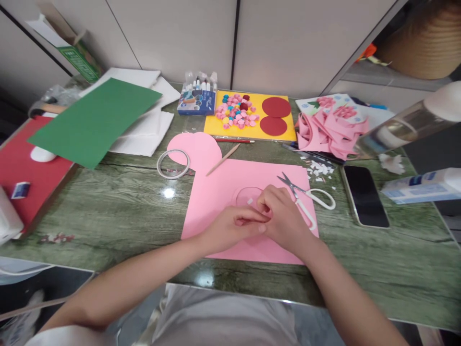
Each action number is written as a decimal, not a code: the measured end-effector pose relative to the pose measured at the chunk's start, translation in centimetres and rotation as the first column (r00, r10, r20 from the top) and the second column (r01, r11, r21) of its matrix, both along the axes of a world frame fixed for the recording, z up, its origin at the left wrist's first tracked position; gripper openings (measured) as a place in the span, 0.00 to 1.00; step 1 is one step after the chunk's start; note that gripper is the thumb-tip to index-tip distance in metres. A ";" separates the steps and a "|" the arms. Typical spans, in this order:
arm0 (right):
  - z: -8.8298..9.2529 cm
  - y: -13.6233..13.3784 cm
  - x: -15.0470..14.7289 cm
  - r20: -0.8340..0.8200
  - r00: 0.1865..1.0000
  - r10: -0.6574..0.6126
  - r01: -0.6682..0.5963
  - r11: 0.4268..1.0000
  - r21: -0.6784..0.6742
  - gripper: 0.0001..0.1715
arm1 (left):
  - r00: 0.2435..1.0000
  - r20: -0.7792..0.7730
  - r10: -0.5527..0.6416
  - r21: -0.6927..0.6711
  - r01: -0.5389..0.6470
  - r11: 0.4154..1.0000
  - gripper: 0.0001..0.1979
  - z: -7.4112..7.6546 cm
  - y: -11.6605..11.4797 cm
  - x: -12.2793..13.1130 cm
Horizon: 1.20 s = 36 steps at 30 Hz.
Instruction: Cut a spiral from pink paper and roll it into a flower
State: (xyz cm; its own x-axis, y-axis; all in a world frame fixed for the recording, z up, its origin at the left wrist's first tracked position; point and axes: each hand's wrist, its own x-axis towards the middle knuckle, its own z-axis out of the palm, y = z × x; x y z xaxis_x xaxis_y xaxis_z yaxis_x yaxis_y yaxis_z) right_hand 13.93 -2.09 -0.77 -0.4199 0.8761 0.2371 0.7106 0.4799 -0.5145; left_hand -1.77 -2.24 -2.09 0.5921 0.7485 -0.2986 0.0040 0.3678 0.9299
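My left hand [232, 228] and my right hand [283, 216] meet over a pink sheet [216, 192] on the table. Their fingertips are pinched together, and whatever sits between them is too small or hidden to make out. Just beyond the fingers lies a pink paper circle [243, 196] with a small white piece [250, 201] on it. White-handled scissors [305, 214] rest half open on the sheet's right side, next to my right hand. A wooden stick [223, 159] crosses the sheet's back edge. Pink round cutouts [201, 146] and a tape roll [158, 166] lie at the back left.
A yellow sheet [252, 134] holds small coloured pieces and dark red circles [275, 107]. Pink scraps [317, 129], a phone [365, 197] and a bottle [396, 129] stand or lie right. Green paper [97, 120] and a red board [21, 163] are left.
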 end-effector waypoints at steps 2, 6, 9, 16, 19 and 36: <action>-0.1 -0.1 0.1 0.042 0.999 0.024 -0.027 0.997 0.077 0.15 | 1.000 0.012 -0.012 -0.051 0.013 0.999 0.11 -0.1 0.2 0.0; -0.2 -0.3 0.2 0.101 0.994 0.045 -0.063 0.981 0.182 0.15 | 1.000 0.020 -0.023 -0.192 0.026 0.981 0.09 0.0 0.5 -0.1; -0.2 -0.3 0.2 0.115 0.992 0.057 -0.082 0.971 0.226 0.14 | 0.999 0.049 -0.012 -0.264 0.024 0.964 0.09 0.2 0.6 -0.1; 0.3 0.0 0.5 -0.005 1.000 0.016 -0.015 0.980 0.200 0.16 | 0.980 0.066 0.189 -0.082 -0.183 0.980 0.10 0.1 1.8 -1.0; 0.2 0.2 0.7 -0.051 0.998 -0.046 0.053 0.986 0.158 0.16 | 0.964 0.049 0.263 0.051 -0.265 0.963 0.11 0.2 2.3 -1.4; 0.5 0.7 0.7 -0.458 0.875 -0.159 0.027 0.959 -0.281 0.09 | 0.965 -0.047 0.258 0.452 -0.210 0.867 0.12 0.5 1.4 -1.2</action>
